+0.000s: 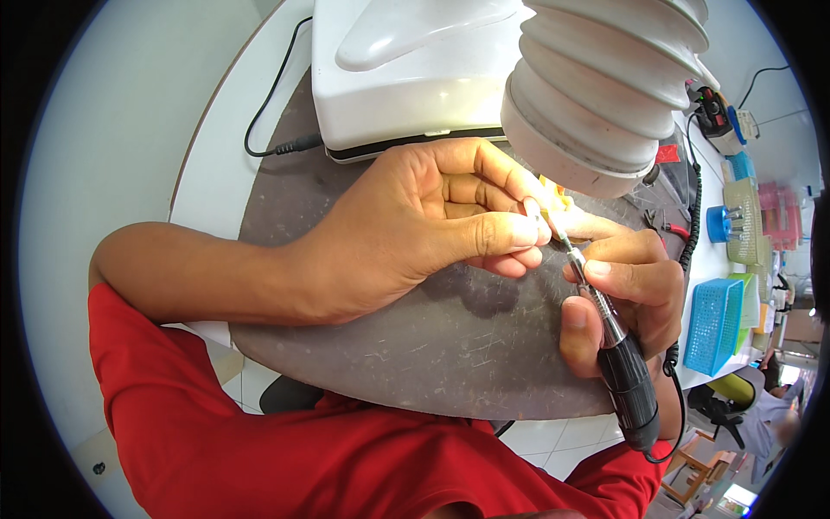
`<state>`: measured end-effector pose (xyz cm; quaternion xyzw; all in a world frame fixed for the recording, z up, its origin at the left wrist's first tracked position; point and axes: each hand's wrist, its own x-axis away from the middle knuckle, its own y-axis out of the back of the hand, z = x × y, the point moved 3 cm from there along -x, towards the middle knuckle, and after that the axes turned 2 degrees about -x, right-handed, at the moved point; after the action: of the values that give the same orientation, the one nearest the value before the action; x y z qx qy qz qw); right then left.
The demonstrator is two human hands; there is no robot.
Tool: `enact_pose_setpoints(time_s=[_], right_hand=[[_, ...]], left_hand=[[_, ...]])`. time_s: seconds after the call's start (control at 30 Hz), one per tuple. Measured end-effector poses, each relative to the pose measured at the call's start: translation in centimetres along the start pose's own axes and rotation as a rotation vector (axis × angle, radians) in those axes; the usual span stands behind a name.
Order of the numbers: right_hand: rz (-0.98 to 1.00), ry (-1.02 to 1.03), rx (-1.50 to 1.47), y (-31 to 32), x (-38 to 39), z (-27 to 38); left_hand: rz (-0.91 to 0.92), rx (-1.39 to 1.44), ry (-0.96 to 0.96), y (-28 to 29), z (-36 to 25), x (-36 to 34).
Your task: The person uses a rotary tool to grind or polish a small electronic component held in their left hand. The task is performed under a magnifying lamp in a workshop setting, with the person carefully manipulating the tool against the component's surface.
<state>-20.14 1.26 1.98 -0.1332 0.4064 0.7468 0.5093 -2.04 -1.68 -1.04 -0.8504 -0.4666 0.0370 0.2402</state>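
My left hand [389,212] is closed in a pinch, with thumb and index fingertip pressed round a small whitish piece [537,217] that the fingers mostly hide. In my right hand [644,277] is a rotary handpiece [629,394], gripped like a pen, with a black body and silver front. Its thin tip points up and left, close to the pinched piece; whether they touch I cannot tell. Beyond the fingertips shows something yellow-orange [556,194], partly covered. Both hands are above a scratched grey board [389,363].
A ribbed white hose [596,95] hangs just above my fingers. Behind my left hand stands a white machine [406,95] with a black cable [275,82]. Red-handled pliers [676,231], a blue stand [719,223] and a blue basket [714,327] lie to the right. Someone sits farther off at right.
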Motion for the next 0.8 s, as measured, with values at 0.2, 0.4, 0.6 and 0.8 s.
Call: enact_pose_setpoints(time_s=[0.2,0.4,0.6,0.8], right_hand=[[-0.017,0.121,0.032,0.0,0.3,-0.7],[-0.012,0.073,0.074,0.2,-0.3,-0.5],[-0.149,0.097,0.085,-0.5,0.1,-1.8],[-0.185,0.094,0.052,-0.7,0.2,-1.9]], left_hand=[[0.091,-0.003,-0.011,-0.2,-0.1,-0.1],[0.099,-0.055,-0.053,-0.4,-0.3,0.4],[0.153,-0.092,-0.061,-0.4,-0.3,0.1],[0.084,-0.055,-0.006,-0.4,-0.2,0.3]])
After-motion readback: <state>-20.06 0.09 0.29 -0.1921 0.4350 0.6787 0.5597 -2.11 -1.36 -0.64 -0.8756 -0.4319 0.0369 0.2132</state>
